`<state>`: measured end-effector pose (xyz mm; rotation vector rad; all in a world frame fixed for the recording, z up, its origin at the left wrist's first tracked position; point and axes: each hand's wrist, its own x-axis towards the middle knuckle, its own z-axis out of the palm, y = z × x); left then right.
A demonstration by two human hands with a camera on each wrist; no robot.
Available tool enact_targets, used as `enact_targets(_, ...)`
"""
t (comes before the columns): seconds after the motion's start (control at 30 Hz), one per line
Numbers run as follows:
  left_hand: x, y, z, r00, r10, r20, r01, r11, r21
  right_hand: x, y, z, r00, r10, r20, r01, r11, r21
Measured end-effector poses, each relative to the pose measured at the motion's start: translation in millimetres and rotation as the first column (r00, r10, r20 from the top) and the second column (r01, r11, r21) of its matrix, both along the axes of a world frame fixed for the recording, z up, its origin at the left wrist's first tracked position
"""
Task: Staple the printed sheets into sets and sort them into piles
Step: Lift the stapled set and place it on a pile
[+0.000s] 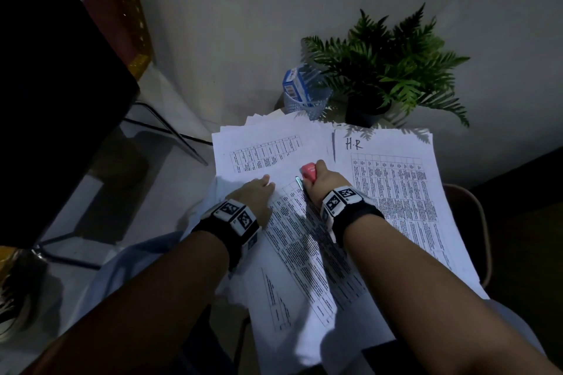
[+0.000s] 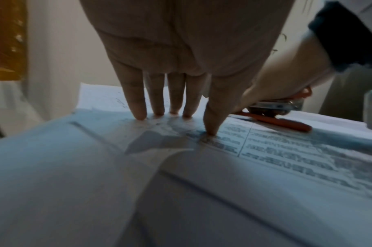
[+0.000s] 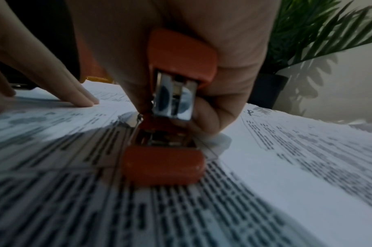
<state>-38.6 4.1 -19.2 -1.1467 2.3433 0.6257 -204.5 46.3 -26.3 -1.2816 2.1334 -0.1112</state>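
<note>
A set of printed sheets (image 1: 292, 253) lies slanted across my lap and the table's near edge. My left hand (image 1: 256, 192) presses it flat with straight fingers (image 2: 138, 107), the thumb on the printed table (image 2: 210, 127). My right hand (image 1: 320, 179) grips an orange-red stapler (image 1: 309, 172) standing at the set's top corner. In the right wrist view the stapler (image 3: 176, 93) has its base (image 3: 162, 167) on the paper and its head raised. A pile marked "H.R" (image 1: 396, 186) lies to the right, another printed pile (image 1: 262, 152) behind.
A potted fern (image 1: 387, 67) and a mesh cup (image 1: 304, 103) holding a blue box (image 1: 294, 82) stand at the back by the wall. A dark monitor (image 1: 51, 94) fills the left. A chair edge (image 1: 478, 222) shows on the right.
</note>
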Motion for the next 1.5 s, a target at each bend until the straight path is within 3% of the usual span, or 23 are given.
enact_targets(0.37, 12.2, 4.2, -1.4, 0.997, -0.083, -0.002, 0.082, 0.996, -0.028, 28.3, 13.3, 0.2, 0.990, 0.118, -0.072, -0.120, 0.993, -0.024)
enact_targets(0.73, 13.2, 6.3, 10.7, 0.999, -0.043, -0.033, 0.042, 0.998, -0.039, 43.0, -5.9, -4.7, 1.000, -0.016, 0.002, 0.017, 0.999, -0.050)
enact_targets(1.5, 8.5, 6.0, 10.6, 0.999, -0.047, -0.005, 0.047, 0.999, -0.006, 27.8, -10.9, 10.3, 1.000, 0.010, 0.021, -0.010, 0.999, 0.038)
